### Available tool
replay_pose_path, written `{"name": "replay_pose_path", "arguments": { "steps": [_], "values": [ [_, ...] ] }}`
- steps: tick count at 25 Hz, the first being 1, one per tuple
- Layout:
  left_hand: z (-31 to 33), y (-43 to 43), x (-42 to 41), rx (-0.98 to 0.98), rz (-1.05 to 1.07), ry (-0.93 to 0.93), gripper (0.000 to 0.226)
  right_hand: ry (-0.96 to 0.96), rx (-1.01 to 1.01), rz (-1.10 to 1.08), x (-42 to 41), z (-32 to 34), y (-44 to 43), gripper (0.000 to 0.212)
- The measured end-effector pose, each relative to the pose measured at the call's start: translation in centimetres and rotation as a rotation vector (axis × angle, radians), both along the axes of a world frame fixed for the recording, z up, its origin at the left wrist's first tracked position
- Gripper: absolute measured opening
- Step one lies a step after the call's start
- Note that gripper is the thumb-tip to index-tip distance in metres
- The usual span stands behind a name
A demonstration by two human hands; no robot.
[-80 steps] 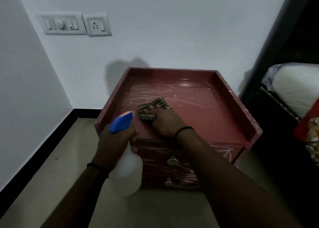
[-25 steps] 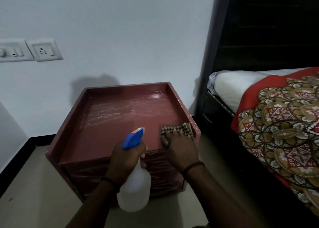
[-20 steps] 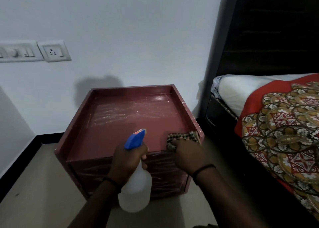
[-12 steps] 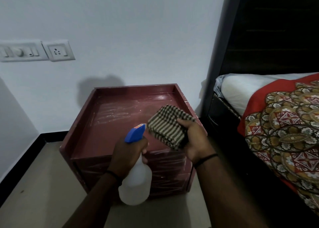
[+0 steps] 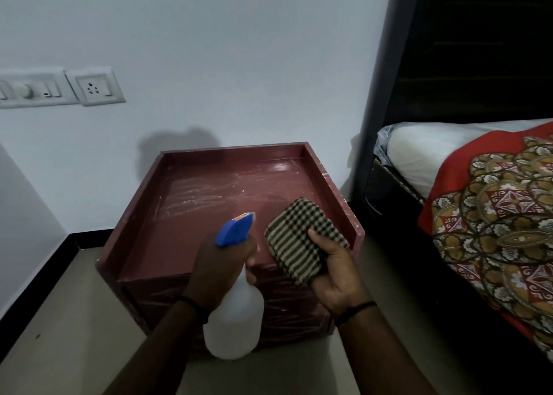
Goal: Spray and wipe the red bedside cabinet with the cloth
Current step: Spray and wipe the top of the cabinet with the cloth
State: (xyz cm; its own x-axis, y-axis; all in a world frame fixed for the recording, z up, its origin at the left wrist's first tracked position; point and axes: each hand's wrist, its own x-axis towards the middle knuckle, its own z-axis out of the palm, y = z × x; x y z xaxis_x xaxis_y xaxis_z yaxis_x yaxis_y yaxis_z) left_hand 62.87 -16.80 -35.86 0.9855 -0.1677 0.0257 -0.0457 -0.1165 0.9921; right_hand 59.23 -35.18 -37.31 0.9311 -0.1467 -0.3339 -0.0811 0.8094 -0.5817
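The red bedside cabinet [image 5: 209, 215] stands against the white wall, its recessed top streaked with wet smears. My left hand [image 5: 217, 270] grips a white spray bottle [image 5: 235, 325] with a blue nozzle that points toward the cloth. My right hand [image 5: 335, 272] holds the folded checked cloth [image 5: 299, 236] palm up, lifted off the cabinet above its front right corner. The cabinet's drawer fronts are partly hidden behind my hands and the bottle.
A bed with a white mattress and a red patterned cover [image 5: 493, 221] stands close on the right, with a dark headboard [image 5: 463, 50] behind. A switch panel and a socket [image 5: 92, 87] sit on the wall at left. Beige floor [image 5: 59, 319] lies left of the cabinet.
My right hand lifted the cloth off the cabinet's front right corner and turned it palm up. The left hand with the bottle stayed almost still. The view shifted slightly.
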Motion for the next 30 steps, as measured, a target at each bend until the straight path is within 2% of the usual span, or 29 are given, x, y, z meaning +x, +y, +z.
{"name": "replay_pose_path", "arguments": {
  "steps": [2,4,5,8,10,12,15,18,21,25,28,30],
  "values": [
    [-1.0,0.0,0.9,0.024,0.008,0.025,0.007,-0.028,-0.063,-0.102,0.6,-1.2,0.2,0.043],
    [-1.7,0.1,1.7,0.054,0.059,0.081,0.014,0.009,-0.17,-0.263,1.2,-1.9,0.4,0.056],
    [-1.6,0.0,1.8,0.052,0.082,0.119,0.021,0.031,-0.24,-0.345,1.3,-1.9,0.5,0.056],
    [0.5,-0.7,2.4,0.073,0.094,0.209,0.051,0.087,-0.485,-0.48,1.8,0.2,1.3,0.027],
    [2.2,-1.6,3.2,0.135,0.093,0.198,0.057,0.094,-0.595,-0.491,2.8,1.6,2.0,0.029],
    [4.2,-2.6,3.8,0.18,0.083,0.175,0.056,0.107,-0.591,-0.447,3.6,3.3,2.4,0.029],
    [6.9,-3.8,3.9,0.175,0.11,0.189,0.055,0.203,-0.478,-0.311,4.7,5.5,1.4,0.025],
    [7.9,-4.2,3.1,0.224,0.11,0.215,0.031,0.265,-0.418,-0.232,4.5,7.2,0.5,0.026],
    [8.3,-3.7,1.9,0.227,0.096,0.273,0.04,0.349,-0.429,-0.244,3.6,8.4,0.9,0.028],
    [10.3,-2.9,0.8,0.215,0.176,0.289,0.04,0.42,-0.526,-0.261,1.9,11.2,2.8,0.029],
    [12.9,-3.3,0.5,0.214,0.198,0.316,0.028,0.441,-0.573,-0.23,1.0,13.8,3.3,0.031],
    [14.1,-3.9,0.9,0.215,0.207,0.337,0.029,0.428,-0.573,-0.22,1.4,15.0,3.1,0.028]
  ]
}}
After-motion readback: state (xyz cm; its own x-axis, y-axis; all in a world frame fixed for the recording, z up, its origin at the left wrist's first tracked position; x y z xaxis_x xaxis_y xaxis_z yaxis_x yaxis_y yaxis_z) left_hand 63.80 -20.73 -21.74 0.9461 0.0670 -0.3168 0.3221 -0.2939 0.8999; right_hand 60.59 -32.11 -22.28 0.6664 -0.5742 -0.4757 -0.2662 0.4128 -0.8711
